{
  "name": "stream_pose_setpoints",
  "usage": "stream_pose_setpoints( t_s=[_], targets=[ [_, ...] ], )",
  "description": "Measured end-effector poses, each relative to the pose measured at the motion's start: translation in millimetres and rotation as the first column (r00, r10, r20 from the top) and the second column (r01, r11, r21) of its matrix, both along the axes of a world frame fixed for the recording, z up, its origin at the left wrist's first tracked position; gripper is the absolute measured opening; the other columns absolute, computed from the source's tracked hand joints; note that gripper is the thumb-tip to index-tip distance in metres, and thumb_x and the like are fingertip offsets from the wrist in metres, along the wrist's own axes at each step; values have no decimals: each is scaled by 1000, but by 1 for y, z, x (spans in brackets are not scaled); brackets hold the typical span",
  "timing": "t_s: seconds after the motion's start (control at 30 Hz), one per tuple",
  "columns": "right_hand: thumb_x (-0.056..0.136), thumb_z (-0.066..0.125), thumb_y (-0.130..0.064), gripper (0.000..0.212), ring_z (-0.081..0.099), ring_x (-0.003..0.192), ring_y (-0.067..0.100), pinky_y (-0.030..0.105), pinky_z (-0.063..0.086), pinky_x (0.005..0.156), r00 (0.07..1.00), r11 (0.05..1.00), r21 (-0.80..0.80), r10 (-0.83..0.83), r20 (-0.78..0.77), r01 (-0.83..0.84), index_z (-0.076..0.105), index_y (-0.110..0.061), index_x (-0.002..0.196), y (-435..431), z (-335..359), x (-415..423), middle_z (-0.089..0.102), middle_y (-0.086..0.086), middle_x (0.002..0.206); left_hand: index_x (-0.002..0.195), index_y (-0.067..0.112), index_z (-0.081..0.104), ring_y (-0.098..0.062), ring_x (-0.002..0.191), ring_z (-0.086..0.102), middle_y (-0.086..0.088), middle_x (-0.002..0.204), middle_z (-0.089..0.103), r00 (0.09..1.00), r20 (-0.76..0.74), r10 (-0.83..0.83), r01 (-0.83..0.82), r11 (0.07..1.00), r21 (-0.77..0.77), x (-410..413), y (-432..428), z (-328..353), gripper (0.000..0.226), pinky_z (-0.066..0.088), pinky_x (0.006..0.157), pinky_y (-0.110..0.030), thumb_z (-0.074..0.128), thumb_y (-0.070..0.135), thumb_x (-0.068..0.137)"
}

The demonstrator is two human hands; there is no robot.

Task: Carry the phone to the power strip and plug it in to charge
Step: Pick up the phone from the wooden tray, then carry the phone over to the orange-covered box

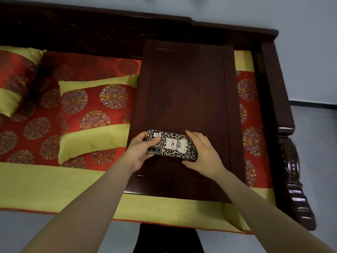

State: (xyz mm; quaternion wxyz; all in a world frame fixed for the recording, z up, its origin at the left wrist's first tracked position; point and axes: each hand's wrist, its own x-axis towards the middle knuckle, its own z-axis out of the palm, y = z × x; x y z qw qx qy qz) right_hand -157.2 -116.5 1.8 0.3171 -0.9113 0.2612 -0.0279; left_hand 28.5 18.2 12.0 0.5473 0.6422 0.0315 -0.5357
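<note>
Two hands hold the phone by its ends: the left hand wraps the camera end, the right hand clasps the other, case-back up, at the near part of the small dark table. Whether it rests on the wood or is just clear, I cannot tell. Lift it level with a firm grip before turning away. Beyond lie a cushion and the carved bench back; no power strip shows.
</note>
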Motion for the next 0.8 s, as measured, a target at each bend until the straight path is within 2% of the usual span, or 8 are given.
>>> stream_pose_setpoints(
  t_s=[0.13, 0.27, 0.37, 0.47, 0.6, 0.73, 0.8],
  targets=[
    [60, 82, -43, 93, 43, 116, 18, 44, 44, 95, 991, 988, -77, 133, -5, -133, 37, -21, 138, 13, 32, 33, 47, -1, 130, 100, 17, 63, -18, 86, 69, -6, 99, 73, 991, -2, 135, -135, 988, -73, 9, 41, 27, 21, 55, 84, -34, 69, 12, 81],
    [56, 81, -52, 95, 42, 113, 17, 41, 42, 91, 944, 931, -165, 329, -4, -325, 38, -23, 136, 50, 67, 80, 49, -3, 126, 107, 9, 61, -15, 68, 72, -7, 89, 75, 959, 20, 282, -276, 950, -149, 22, 111, 59, 27, 60, 73, -33, 69, 9, 81],
    [58, 76, -57, 93, 43, 109, 18, 39, 40, 86, 869, 833, -276, 495, -18, -480, 38, -25, 137, 101, 90, 121, 50, -3, 119, 112, 7, 59, -18, 68, 70, -14, 101, 70, 914, 36, 404, -392, 903, -177, 30, 177, 80, 30, 60, 72, -34, 66, 6, 83],
    [63, 63, -61, 84, 43, 110, 19, 41, 38, 91, 770, 721, -346, 638, -8, -601, 40, -23, 134, 170, 107, 168, 52, -1, 118, 109, 11, 59, -22, 76, 66, -15, 103, 68, 833, 34, 552, -535, 820, -206, 39, 253, 94, 27, 57, 79, -36, 64, 5, 83],
    [64, 72, -48, 84, 43, 119, 19, 37, 34, 100, 602, 562, -342, 798, -13, -753, 39, -19, 135, 285, 118, 229, 51, 0, 128, 107, 12, 58, -26, 80, 65, -16, 97, 69, 694, 28, 719, -699, 683, -212, 51, 369, 108, 25, 56, 80, -36, 64, 5, 84],
    [60, 72, -50, 84, 46, 113, 16, 32, 34, 94, 489, 458, -324, 872, -17, -828, 41, -21, 133, 416, 127, 282, 52, -3, 124, 103, 13, 58, -23, 82, 63, -10, 95, 66, 568, 100, 817, -795, 576, -190, 72, 496, 121, 14, 52, 81, -38, 57, 10, 90],
    [60, 72, -49, 82, 47, 112, 17, 34, 37, 92, 443, 421, -312, 897, 3, -852, 43, -21, 131, 480, 131, 307, 53, -3, 122, 103, 18, 61, -20, 85, 63, -6, 96, 67, 508, 143, 849, -829, 527, -184, 86, 561, 130, 13, 50, 85, -38, 54, 18, 92]
  ],
)
